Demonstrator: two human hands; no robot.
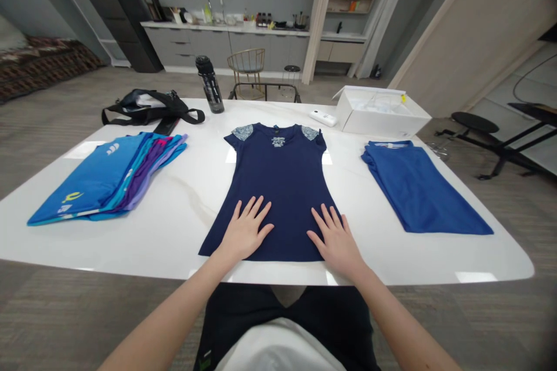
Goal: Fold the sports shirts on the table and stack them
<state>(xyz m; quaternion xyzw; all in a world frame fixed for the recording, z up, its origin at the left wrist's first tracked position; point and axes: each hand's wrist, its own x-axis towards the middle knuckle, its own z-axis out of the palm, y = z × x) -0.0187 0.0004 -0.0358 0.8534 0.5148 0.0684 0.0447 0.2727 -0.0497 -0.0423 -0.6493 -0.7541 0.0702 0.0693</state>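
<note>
A navy short-sleeved T-shirt (pixel 281 185) lies spread flat on the white table (pixel 183 243), its neckline facing away from me and its hem near the table's front edge. Pale lace-like patches cover its shoulders, and a small light print sits below the collar. My left hand (pixel 246 231) rests flat on the lower left of the shirt, fingers stretched out. On the lower right, my right hand (pixel 337 239) lies the same way, fingers spread. Neither hand holds anything.
Folded blue and purple shirts (pixel 100 177) are stacked at the left; folded blue clothing (pixel 420 185) lies at the right. Along the back stand a black bag (pixel 152 107), a dark bottle (pixel 210 86), a white handheld device (pixel 323 117) and a white box (pixel 378 113). A chair (pixel 265 88) stands behind.
</note>
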